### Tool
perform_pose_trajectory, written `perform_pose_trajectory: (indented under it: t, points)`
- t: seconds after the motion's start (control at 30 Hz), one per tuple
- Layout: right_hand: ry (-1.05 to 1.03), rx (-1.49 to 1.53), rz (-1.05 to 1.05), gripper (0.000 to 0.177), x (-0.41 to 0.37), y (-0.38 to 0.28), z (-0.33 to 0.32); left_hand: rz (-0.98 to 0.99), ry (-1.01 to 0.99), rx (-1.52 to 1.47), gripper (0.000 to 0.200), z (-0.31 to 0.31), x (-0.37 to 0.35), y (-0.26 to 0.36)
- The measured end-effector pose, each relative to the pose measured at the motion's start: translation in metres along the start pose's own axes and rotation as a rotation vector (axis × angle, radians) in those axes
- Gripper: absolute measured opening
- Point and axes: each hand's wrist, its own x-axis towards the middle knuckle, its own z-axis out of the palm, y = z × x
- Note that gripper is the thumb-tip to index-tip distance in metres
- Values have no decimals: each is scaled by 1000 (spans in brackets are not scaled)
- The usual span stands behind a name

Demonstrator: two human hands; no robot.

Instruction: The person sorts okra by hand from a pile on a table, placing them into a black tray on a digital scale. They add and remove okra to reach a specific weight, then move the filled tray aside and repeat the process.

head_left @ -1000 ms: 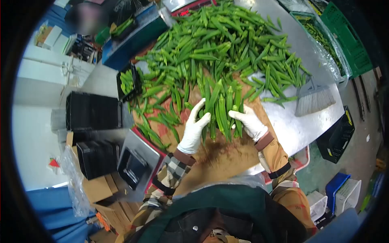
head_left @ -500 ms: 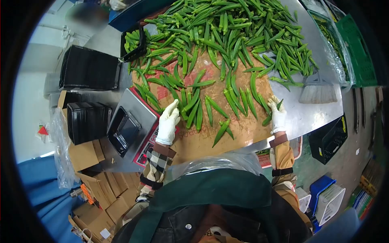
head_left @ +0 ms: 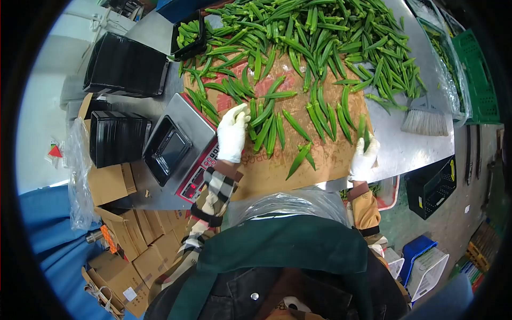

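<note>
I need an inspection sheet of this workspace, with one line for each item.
Surface: metal table, partly covered by a printed cardboard sheet.
Job's things: okra heaped at the far side, loose pods nearer; a small black tray holds some; another tray sits on the scale.
Clutter: brush at the table's right; stacked black trays at left.
Left hand: gloved, beside the nearer pods; contact unclear.
Right hand: gloved, a single pod in or against it; grip unclear.
Cables: nothing seen.
Surroundings: cartons at lower left, green crate at right, black crate on the floor.
</note>
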Motion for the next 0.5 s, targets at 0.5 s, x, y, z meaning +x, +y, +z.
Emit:
perform_pose_trajectory:
  t: [0.5]
  points:
    - [-743, -465, -179, 50, -68, -100, 40, 163, -117, 825, 40, 28, -22, -34]
